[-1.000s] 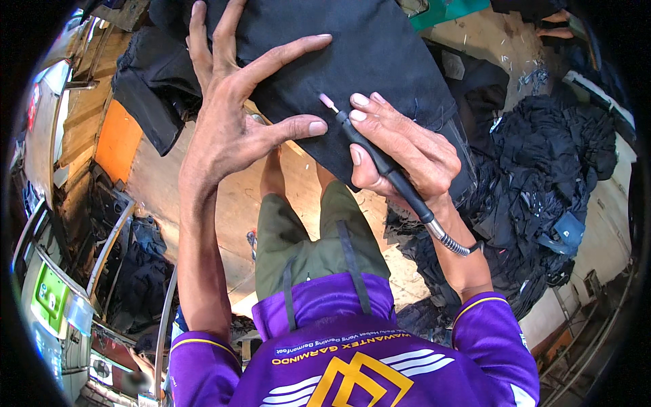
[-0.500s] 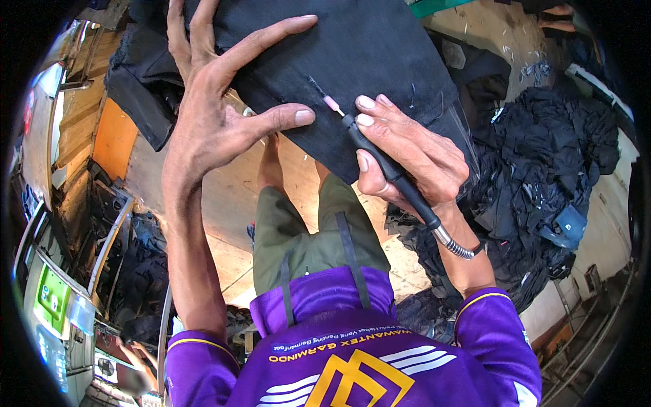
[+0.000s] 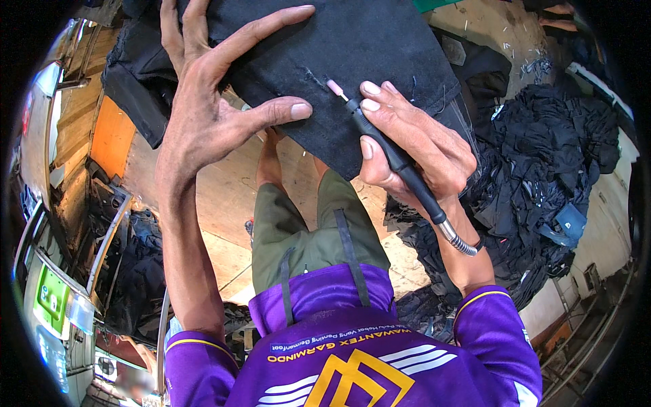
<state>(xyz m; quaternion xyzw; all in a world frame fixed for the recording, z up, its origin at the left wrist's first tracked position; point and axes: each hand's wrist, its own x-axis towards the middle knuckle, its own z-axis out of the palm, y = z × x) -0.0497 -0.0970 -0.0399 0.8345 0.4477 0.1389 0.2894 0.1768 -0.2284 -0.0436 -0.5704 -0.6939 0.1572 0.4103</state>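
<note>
A black denim garment (image 3: 366, 47) lies spread across a raised surface in front of me. My left hand (image 3: 217, 102) presses flat on it with fingers splayed, thumb pointing toward the tool tip. My right hand (image 3: 413, 146) grips a slim black rotary tool (image 3: 397, 163) like a pen. Its small pink grinding tip (image 3: 335, 87) touches the fabric beside a short frayed line. A metal flexible shaft (image 3: 458, 239) runs back from the tool past my wrist.
A heap of black garments (image 3: 542, 169) lies at my right on the wooden floor (image 3: 224, 197). More dark cloth (image 3: 135, 271) sits at the lower left by metal rails. My legs in olive shorts (image 3: 305, 230) are below the garment.
Both hands and the garment have shifted up and slightly left in view. The tool tip has stayed on the fabric beside my left thumb.
</note>
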